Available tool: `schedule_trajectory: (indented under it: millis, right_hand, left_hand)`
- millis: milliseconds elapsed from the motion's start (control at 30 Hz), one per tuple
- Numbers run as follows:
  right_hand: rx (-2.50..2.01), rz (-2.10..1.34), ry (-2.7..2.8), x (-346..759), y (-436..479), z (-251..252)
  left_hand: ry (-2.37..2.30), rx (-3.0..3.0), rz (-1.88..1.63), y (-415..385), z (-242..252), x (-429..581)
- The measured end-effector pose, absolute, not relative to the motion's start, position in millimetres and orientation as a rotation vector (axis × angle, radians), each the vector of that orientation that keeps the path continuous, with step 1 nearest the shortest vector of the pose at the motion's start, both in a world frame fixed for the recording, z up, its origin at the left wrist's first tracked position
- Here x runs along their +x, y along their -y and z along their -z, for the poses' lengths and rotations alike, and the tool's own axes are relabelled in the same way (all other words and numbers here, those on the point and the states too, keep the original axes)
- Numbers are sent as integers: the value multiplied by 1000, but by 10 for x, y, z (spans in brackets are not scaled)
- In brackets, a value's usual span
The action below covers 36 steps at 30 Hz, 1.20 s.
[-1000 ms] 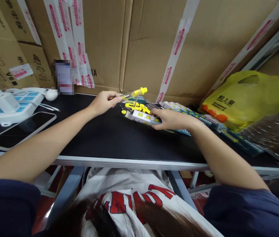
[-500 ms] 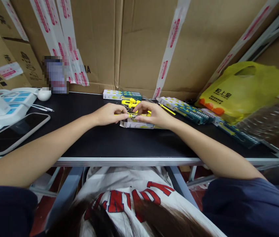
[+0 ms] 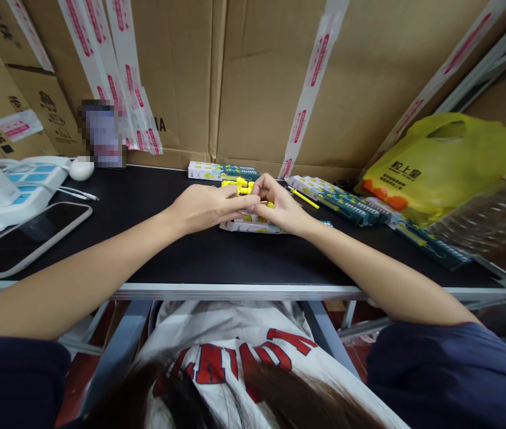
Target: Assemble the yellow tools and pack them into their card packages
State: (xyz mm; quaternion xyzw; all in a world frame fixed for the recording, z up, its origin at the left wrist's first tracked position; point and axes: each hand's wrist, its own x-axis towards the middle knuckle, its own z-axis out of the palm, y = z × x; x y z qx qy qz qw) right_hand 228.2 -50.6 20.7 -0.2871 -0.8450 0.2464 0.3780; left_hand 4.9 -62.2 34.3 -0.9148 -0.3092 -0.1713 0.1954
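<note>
My left hand (image 3: 203,207) and my right hand (image 3: 277,205) meet over a flat white card with yellow squares (image 3: 246,226) on the black table (image 3: 181,250). Both hands pinch a thin yellow tool (image 3: 265,204) between their fingertips; most of it is hidden by the fingers. A small heap of yellow parts (image 3: 239,185) lies just behind the hands.
A green-and-white packet (image 3: 221,171) lies at the back, and a row of similar packets (image 3: 337,199) runs to the right. A yellow plastic bag (image 3: 449,164) sits far right. A phone (image 3: 24,235), power strip (image 3: 11,187) and white mouse (image 3: 81,169) are at left. Cardboard boxes (image 3: 257,77) wall the back.
My left hand brought the yellow tool down from the air to the card. My right hand rose off the card and closed on the tool too. The view shifted slightly.
</note>
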Motion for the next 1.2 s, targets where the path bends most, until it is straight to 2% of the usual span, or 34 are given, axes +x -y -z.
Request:
schedule_trajectory:
  millis: [100, 333, 533, 800, 1067, 1200]
  right_hand:
    - [-784, -425, 2271, 2368, 498, -260]
    - [-925, -468, 2448, 2467, 369, -133]
    - [-1143, -368, 2471, 2459, 358, -182]
    - [-1140, 4, 2442, 2383, 469, -259]
    - [-1062, 140, 2537, 2486, 468, -313]
    - [-1054, 126, 2536, 2450, 538, -340]
  left_hand:
    - [991, -2589, 541, 614, -373, 12]
    - [1238, -2725, 783, 463, -304, -35]
    - [1325, -2857, 1192, 406, -329, -36]
    - [1306, -3173, 1250, 483, -344, -21]
    - [1347, -3293, 1565, 474, -360, 4]
    - [1384, -3364, 1601, 490, -352, 34]
